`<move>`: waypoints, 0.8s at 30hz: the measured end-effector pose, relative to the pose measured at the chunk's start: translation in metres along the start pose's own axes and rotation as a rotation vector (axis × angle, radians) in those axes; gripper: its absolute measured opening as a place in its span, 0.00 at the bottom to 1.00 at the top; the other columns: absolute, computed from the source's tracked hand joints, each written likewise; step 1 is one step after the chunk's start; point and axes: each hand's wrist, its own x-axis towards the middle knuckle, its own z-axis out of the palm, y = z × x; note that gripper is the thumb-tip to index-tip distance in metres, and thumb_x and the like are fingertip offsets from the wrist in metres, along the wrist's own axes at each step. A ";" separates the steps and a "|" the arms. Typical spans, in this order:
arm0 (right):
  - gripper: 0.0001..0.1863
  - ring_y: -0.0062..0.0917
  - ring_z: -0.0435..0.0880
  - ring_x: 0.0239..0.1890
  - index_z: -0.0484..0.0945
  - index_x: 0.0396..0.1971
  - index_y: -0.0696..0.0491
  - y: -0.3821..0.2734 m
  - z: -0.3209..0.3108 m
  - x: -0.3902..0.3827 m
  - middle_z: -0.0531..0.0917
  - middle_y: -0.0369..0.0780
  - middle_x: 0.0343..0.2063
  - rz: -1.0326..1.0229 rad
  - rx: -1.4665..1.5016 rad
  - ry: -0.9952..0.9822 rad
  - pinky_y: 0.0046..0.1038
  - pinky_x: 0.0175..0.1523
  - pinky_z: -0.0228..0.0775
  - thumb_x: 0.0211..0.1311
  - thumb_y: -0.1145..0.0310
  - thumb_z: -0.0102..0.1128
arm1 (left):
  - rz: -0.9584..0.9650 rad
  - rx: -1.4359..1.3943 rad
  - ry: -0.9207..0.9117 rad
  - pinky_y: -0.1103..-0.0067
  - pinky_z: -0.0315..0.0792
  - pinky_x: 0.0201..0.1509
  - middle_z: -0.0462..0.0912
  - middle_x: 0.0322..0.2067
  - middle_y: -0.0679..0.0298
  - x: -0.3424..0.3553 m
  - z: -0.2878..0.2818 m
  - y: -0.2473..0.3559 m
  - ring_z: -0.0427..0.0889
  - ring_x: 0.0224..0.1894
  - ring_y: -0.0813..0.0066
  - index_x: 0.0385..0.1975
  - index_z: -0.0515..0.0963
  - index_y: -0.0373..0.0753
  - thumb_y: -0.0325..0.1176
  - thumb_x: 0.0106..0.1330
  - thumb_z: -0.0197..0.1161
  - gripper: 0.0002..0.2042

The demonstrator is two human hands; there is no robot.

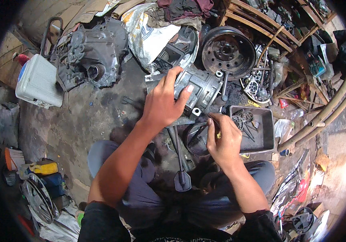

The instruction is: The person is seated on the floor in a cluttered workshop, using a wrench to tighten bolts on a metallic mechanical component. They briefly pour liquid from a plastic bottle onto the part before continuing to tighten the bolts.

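In front of me a grey cast-metal housing (199, 86), like an engine or gearbox part, sits tilted on a low support. My left hand (163, 101) grips its left side, thumb on the near face and fingers reaching over the far edge. Close to the housing's lower right corner is my right hand (225, 139), its thumb and fingers pinched together. Whatever they hold is too small and dark to name. Below the housing, a dark metal bar with a flat paddle end (182, 180) points toward me between my knees.
A rectangular metal tray (271, 133) with rings and small parts stands right of my right hand. Beyond lie a steel wheel rim (229, 52), a large gearbox casing (94, 52) and a white sack (146, 34). A white plastic container (40, 82) stands left; wooden poles (322, 113) lean right.
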 end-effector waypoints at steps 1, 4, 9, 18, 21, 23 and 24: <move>0.11 0.40 0.84 0.30 0.82 0.42 0.58 -0.001 0.002 0.004 0.85 0.44 0.30 -0.081 -0.073 0.035 0.40 0.34 0.77 0.60 0.81 0.70 | 0.010 0.006 0.007 0.53 0.78 0.57 0.84 0.53 0.37 0.000 0.001 0.000 0.84 0.55 0.30 0.67 0.69 0.35 0.40 0.77 0.64 0.24; 0.12 0.38 0.82 0.30 0.81 0.38 0.57 -0.004 0.006 0.010 0.82 0.42 0.27 -0.140 -0.165 -0.026 0.40 0.33 0.76 0.52 0.82 0.68 | 0.034 -0.015 0.015 0.53 0.78 0.57 0.85 0.52 0.36 0.001 0.002 -0.001 0.84 0.54 0.29 0.67 0.69 0.36 0.40 0.77 0.64 0.25; 0.15 0.43 0.86 0.35 0.75 0.39 0.55 -0.021 0.002 0.012 0.82 0.44 0.27 -0.045 -0.333 -0.267 0.44 0.35 0.80 0.50 0.79 0.66 | 0.037 -0.025 0.019 0.54 0.78 0.57 0.84 0.51 0.35 0.002 0.005 -0.001 0.84 0.54 0.29 0.67 0.69 0.35 0.38 0.77 0.64 0.24; 0.06 0.52 0.86 0.31 0.75 0.37 0.59 -0.013 -0.027 0.020 0.84 0.52 0.26 0.135 -0.053 -0.091 0.49 0.36 0.76 0.65 0.80 0.64 | 0.063 -0.014 0.065 0.53 0.78 0.56 0.84 0.50 0.33 0.001 0.009 -0.006 0.85 0.53 0.29 0.66 0.69 0.34 0.36 0.77 0.63 0.22; 0.06 0.50 0.86 0.30 0.76 0.36 0.58 -0.009 -0.015 0.015 0.83 0.51 0.25 0.092 -0.003 -0.056 0.48 0.35 0.76 0.65 0.80 0.66 | 0.086 -0.002 0.079 0.53 0.78 0.57 0.84 0.51 0.34 0.000 0.010 -0.008 0.85 0.54 0.29 0.66 0.69 0.33 0.36 0.77 0.62 0.22; 0.07 0.48 0.85 0.30 0.76 0.37 0.57 -0.005 -0.004 0.011 0.83 0.49 0.26 0.063 -0.004 -0.048 0.47 0.34 0.76 0.64 0.80 0.66 | 0.082 -0.013 0.064 0.53 0.78 0.57 0.84 0.51 0.34 0.001 0.011 -0.004 0.85 0.54 0.29 0.65 0.69 0.33 0.35 0.77 0.62 0.22; 0.09 0.48 0.85 0.30 0.76 0.37 0.57 -0.002 0.002 0.009 0.83 0.49 0.26 0.033 -0.029 -0.050 0.46 0.33 0.77 0.61 0.80 0.67 | 0.089 -0.024 0.064 0.53 0.78 0.57 0.84 0.51 0.34 0.001 0.011 -0.005 0.85 0.54 0.29 0.65 0.69 0.33 0.35 0.77 0.62 0.22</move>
